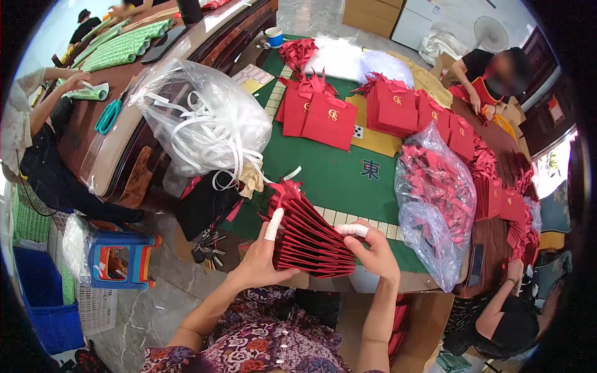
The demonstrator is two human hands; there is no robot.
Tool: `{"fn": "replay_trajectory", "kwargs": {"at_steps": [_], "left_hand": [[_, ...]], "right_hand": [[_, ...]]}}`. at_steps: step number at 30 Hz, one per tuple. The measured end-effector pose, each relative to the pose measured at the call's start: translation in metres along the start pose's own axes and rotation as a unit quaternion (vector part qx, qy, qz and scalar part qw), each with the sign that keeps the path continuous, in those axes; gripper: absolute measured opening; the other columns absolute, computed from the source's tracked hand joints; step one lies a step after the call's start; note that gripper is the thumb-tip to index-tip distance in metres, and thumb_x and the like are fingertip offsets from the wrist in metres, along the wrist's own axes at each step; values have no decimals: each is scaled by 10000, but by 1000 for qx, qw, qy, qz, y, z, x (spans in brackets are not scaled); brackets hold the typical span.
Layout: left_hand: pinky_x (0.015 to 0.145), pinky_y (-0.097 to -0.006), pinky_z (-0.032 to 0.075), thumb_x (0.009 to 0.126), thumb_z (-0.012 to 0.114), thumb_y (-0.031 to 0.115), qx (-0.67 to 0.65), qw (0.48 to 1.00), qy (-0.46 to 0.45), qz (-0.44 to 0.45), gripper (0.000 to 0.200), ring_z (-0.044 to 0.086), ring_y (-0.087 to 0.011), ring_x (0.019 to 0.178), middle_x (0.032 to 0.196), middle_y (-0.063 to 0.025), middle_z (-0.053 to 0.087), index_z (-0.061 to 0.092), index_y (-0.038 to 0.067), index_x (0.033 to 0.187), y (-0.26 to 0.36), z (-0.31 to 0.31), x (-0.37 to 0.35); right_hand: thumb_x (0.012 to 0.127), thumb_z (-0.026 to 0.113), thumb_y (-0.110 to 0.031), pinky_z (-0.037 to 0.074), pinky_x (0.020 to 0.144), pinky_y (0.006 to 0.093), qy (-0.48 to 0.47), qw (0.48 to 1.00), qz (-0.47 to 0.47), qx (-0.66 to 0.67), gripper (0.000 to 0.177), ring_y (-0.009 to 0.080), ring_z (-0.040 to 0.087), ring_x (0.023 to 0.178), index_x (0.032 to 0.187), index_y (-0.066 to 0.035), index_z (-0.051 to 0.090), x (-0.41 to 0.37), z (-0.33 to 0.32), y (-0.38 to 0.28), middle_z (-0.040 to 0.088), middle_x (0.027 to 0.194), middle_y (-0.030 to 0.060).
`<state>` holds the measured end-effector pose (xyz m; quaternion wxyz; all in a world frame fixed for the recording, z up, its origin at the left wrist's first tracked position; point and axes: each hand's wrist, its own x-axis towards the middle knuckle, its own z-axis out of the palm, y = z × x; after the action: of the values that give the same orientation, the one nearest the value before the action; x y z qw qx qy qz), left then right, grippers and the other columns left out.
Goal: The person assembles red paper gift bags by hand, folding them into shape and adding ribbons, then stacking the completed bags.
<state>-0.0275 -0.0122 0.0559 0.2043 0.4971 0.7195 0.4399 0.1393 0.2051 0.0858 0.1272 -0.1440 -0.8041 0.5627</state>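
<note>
A thick stack of red paper gift bags (311,239) is held up in front of me, fanned at its edges, with red ribbon ends at its upper left. Round its left side my left hand (264,252) is closed, white tape wrapped on one finger. My right hand (373,248) grips the right edge, a taped finger lying along the top. Behind the stack, on the green table mat (339,180), more red gift bags (329,121) with gold lettering lie in piles.
A clear bag of white ribbons (205,124) is on the left, a clear bag of red ribbons (435,193) on the right. Stacked stools (124,261) stand lower left. Scissors (110,116) lie on the side table. Other people sit at both sides; one person's hand (476,102) is at the far right.
</note>
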Motion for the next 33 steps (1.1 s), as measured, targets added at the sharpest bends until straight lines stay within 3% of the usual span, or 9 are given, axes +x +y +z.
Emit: {"fn": "replay_trajectory", "kwargs": {"at_steps": [3, 5, 9, 11, 24, 26, 28, 30, 33], "left_hand": [[1010, -464, 436, 666, 871, 258, -66, 996, -37, -48, 1261, 505, -455, 1193, 1371, -273, 381, -3, 26, 1544, 0, -6, 5], [1021, -474, 434, 640, 890, 289, 18, 998, -51, -33, 1328, 484, -478, 1232, 1413, -298, 359, -49, 14, 1538, 4, -10, 11], [1032, -481, 427, 617, 900, 310, 32, 994, -95, -49, 1367, 456, -482, 1269, 1448, -313, 330, -69, 11, 1533, 6, -16, 17], [1033, -437, 426, 568, 916, 279, 35, 995, -82, -44, 1388, 510, -435, 1240, 1420, -309, 408, -36, 0, 1538, 5, -16, 17], [1090, -422, 371, 588, 910, 298, -3, 998, -65, -19, 1295, 427, -403, 1339, 1467, -280, 361, 74, 18, 1537, 7, -16, 17], [1082, -427, 378, 596, 908, 290, -13, 998, -59, -31, 1269, 442, -406, 1319, 1450, -273, 369, 98, 34, 1539, 9, -14, 14], [1061, -435, 393, 598, 908, 283, -4, 999, -45, -13, 1257, 485, -416, 1251, 1373, -248, 412, 111, 49, 1540, 10, -14, 13], [1034, -438, 414, 590, 912, 280, 30, 994, -65, -83, 1250, 514, -425, 1180, 1322, -221, 403, 129, 51, 1537, 14, -14, 11], [1071, -470, 354, 573, 913, 313, 107, 994, -7, -9, 1241, 406, -425, 1258, 1329, -208, 358, 162, 59, 1528, 8, -10, 7]], "right_hand": [[927, 592, -62, 476, 783, 290, -10, 1000, -8, -10, 219, 192, 602, 848, 1125, -24, 678, 1, -1, -2, 614, 922, 91], [929, 588, -61, 477, 784, 294, -15, 999, -17, -23, 218, 201, 604, 849, 1125, -23, 677, 1, -2, -3, 610, 920, 95], [931, 574, -49, 465, 795, 292, -14, 1000, -3, -26, 217, 185, 584, 869, 1124, -15, 669, 1, -3, -8, 605, 936, 83], [934, 567, -38, 451, 807, 283, -15, 1000, 0, -20, 221, 157, 563, 882, 1129, -7, 665, 0, -2, -7, 604, 941, 66], [951, 588, -83, 490, 889, 302, -13, 998, -4, 56, 209, 168, 599, 1013, 1143, -10, 628, 3, 5, 0, 640, 1052, 84], [957, 581, -78, 491, 894, 298, -26, 991, 69, 108, 196, 162, 610, 1005, 1131, -3, 629, 1, 9, -1, 652, 1080, 82], [959, 577, -81, 492, 884, 298, -27, 997, 24, 73, 193, 162, 622, 983, 1127, 1, 626, 1, 7, -3, 653, 1090, 91], [967, 559, -61, 490, 852, 272, -36, 999, 13, 28, 173, 93, 586, 920, 1113, 10, 619, 0, 4, -8, 649, 986, 35], [970, 537, -76, 466, 913, 305, -60, 997, 5, 39, 224, 156, 588, 1019, 1168, 2, 609, 0, 4, 1, 632, 1100, 92]]}}
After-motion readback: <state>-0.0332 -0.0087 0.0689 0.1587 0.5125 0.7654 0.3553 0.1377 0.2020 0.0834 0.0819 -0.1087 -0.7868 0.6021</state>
